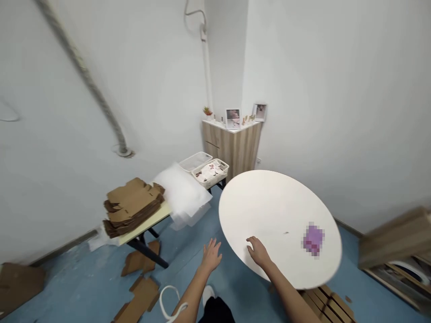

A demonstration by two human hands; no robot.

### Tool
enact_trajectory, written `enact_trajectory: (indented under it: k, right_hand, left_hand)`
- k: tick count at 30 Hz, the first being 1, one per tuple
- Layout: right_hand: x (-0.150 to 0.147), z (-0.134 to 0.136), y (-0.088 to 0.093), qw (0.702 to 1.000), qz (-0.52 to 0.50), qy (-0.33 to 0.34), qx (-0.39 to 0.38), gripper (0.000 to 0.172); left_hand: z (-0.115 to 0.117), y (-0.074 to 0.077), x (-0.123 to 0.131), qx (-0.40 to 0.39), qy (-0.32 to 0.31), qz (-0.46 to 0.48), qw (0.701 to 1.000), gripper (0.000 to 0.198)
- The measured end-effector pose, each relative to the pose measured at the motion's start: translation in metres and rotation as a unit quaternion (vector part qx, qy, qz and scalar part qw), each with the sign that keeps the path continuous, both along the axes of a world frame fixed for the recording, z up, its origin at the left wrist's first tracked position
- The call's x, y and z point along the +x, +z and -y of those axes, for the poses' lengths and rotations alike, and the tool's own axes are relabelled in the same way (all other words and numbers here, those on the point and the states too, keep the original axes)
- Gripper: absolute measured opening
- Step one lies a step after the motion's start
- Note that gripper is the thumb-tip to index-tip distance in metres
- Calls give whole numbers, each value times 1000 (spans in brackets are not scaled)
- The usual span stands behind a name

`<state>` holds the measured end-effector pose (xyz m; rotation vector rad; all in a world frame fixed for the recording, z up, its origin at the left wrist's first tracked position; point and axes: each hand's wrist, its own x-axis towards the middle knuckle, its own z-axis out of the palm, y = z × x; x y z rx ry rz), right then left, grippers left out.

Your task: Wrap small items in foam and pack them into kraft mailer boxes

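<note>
Head view: a round white tabletop occupies the right centre of the frame. A small purple object lies on it, right of centre and toward the near edge; it is too blurred to identify.

Right hand: located over the near edge of the tabletop, fingers loosely spread and slightly curled, holding nothing. Contact with the surface cannot be confirmed.

Left hand: located just left of the tabletop, over the floor, fingers splayed wide, holding nothing. A white cord hangs beside the left forearm.

Left of the hands stands a folding table with a cream top. It carries a stack of flat brown cardboard box blanks and a pile of white translucent sheeting. Beyond these sit a clear plastic tray and a wicker basket holding printed items.

Loose cardboard blanks lie on the blue floor below the folding table. A wood-grain corner cabinet stands against the far wall, with two framed photographs on top. A blurred piece of cardboard enters at the right edge.
</note>
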<state>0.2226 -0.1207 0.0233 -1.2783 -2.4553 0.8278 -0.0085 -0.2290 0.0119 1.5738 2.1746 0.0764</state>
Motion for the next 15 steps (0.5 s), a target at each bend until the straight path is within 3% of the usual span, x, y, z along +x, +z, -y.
enact_trajectory:
  k: [7,11,15]
  right_hand:
    - [-172,-67,24,997,6,68,-22,36]
    - [-246,-98,36,996,-6,81,-27,32]
    - [-314,-138,50,996,-25,87,-17,30]
  left_hand:
    - [-11,26,-168,32,92,2,995,55]
    - [-28,28,-234,66,119,20,990,54]
    - [-62,34,-283,118,124,16,985,54]
